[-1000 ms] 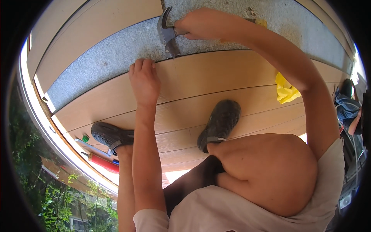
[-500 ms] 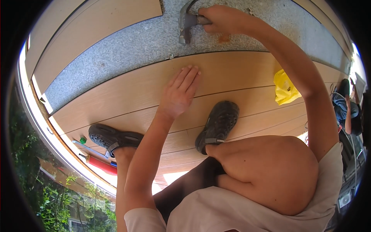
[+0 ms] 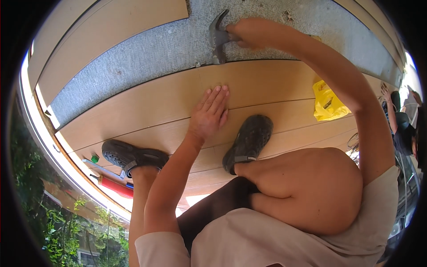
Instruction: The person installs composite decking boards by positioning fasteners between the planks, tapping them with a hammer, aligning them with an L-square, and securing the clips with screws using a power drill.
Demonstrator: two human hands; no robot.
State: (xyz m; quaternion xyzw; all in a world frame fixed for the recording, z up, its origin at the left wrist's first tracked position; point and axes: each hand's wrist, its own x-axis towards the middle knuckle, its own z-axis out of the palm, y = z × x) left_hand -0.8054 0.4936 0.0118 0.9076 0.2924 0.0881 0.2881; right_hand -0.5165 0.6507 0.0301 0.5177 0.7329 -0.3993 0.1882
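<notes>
Bare left hand (image 3: 208, 112): palm down, fingers extended, on the long tan wood-grain plank (image 3: 264, 79).
Bare right hand (image 3: 250, 34): gripping the grey metal claw hammer (image 3: 218, 39), head near the plank's far edge.
Small metal clip (image 3: 197, 65): plank's far edge, left of hammer.
Crumpled yellow plastic bag (image 3: 329, 103): right side.

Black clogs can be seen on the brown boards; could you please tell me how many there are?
2. The left clog sits near the green block; the right clog is to the right of the left hand. Others may be hidden.
</notes>
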